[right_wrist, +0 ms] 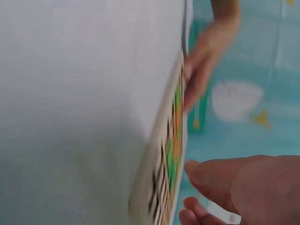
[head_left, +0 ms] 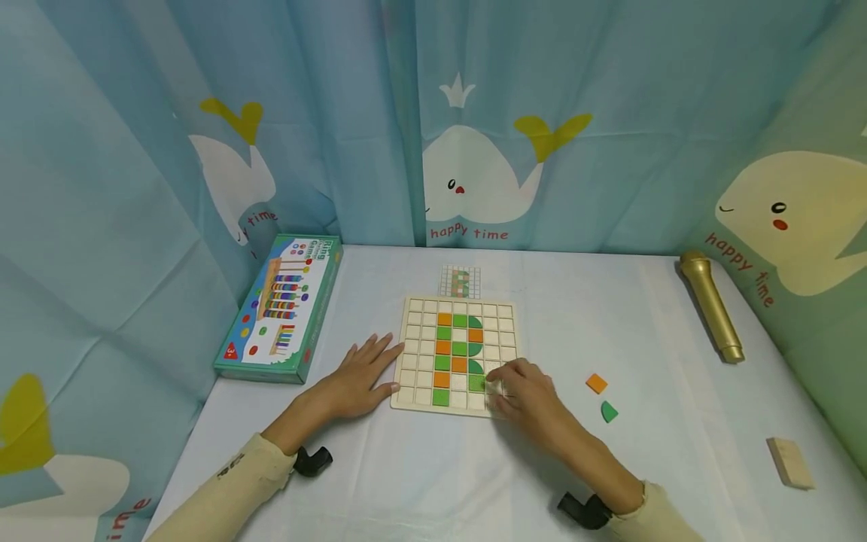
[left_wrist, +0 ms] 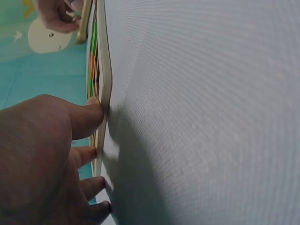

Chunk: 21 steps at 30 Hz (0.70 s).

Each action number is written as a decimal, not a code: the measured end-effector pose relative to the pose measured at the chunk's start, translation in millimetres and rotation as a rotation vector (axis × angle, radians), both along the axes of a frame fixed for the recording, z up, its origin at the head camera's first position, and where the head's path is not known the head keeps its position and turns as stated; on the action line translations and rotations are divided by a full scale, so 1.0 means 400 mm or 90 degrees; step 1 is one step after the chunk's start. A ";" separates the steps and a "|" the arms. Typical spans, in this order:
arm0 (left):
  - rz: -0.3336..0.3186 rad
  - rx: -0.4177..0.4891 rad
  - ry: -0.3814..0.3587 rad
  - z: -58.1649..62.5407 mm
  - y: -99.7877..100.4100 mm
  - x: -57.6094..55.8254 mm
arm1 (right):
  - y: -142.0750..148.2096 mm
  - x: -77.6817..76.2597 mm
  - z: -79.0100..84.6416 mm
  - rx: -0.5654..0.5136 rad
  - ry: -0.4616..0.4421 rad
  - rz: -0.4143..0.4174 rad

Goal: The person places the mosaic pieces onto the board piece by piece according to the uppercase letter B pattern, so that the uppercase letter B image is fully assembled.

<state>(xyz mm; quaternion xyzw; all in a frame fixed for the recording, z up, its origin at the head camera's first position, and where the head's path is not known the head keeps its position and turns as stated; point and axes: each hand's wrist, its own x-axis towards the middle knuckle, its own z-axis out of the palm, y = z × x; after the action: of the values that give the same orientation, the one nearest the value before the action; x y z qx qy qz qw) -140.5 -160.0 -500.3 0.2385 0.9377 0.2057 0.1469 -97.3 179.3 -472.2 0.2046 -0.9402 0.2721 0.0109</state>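
A wooden grid board [head_left: 415, 361] lies on the table, with orange and green square tiles and green quarter-circle pieces set in its cells. My left hand [head_left: 362, 380], fingers spread, rests at the board's left edge; its thumb touches the rim in the left wrist view. Over the lower right of the board is my right hand [head_left: 531, 395], its fingertips beside a green square tile [head_left: 476, 383] in a cell. In the blurred right wrist view, the thumb [right_wrist: 206, 173] stands apart from the bent fingers, and no piece shows between them.
A small pattern card [head_left: 460, 281] lies behind the board. To the right are a loose orange square [head_left: 596, 384], a green quarter-circle [head_left: 609, 412], a wooden block [head_left: 790, 463] and a gold microphone [head_left: 713, 307]. A game box [head_left: 281, 309] stands at left, near the curtain.
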 end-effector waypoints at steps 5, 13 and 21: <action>-0.001 0.002 0.005 -0.001 0.001 0.000 | 0.127 -0.002 0.017 0.005 -0.066 -0.098; -0.001 0.002 0.002 0.002 0.001 0.001 | 0.276 -0.010 0.022 0.060 -0.157 -0.185; 0.001 0.008 0.001 0.002 0.000 0.001 | 0.288 -0.033 -0.020 -0.003 -0.108 -0.158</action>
<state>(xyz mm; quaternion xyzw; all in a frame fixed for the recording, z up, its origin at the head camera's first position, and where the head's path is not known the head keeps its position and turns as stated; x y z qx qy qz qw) -139.9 -160.1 -499.7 0.2388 0.9367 0.2116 0.1443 -110.5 294.5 -480.0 0.0627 -0.9552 0.2873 -0.0344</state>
